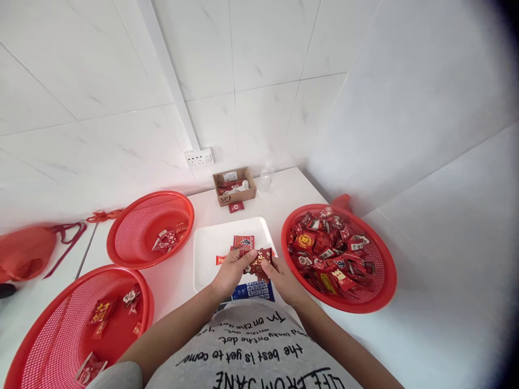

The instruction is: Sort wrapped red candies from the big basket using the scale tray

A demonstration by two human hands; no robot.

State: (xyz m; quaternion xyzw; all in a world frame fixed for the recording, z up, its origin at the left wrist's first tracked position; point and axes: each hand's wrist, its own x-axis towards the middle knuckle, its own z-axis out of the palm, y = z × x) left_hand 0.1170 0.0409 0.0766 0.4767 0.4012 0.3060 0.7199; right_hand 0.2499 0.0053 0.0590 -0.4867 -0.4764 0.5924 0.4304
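Observation:
My left hand [234, 268] and my right hand [284, 278] are together over the front of a white scale tray [206, 254], both closed on a bunch of red candy packets [258, 260]. A single red packet [244, 241] lies flat on the tray just beyond my fingers, and a small orange-red one [220, 260] lies to the left of my left hand. The blue keypad of the scale [253, 290] shows beneath my wrists.
A red mesh basket [379, 294] piled with wrapped candies stands at the right. Two more red baskets [133, 254] [48, 346] with a few packets stand at the left. A small cardboard box [235, 186] and a clear bottle [265, 179] are by the wall, under a socket [198, 157].

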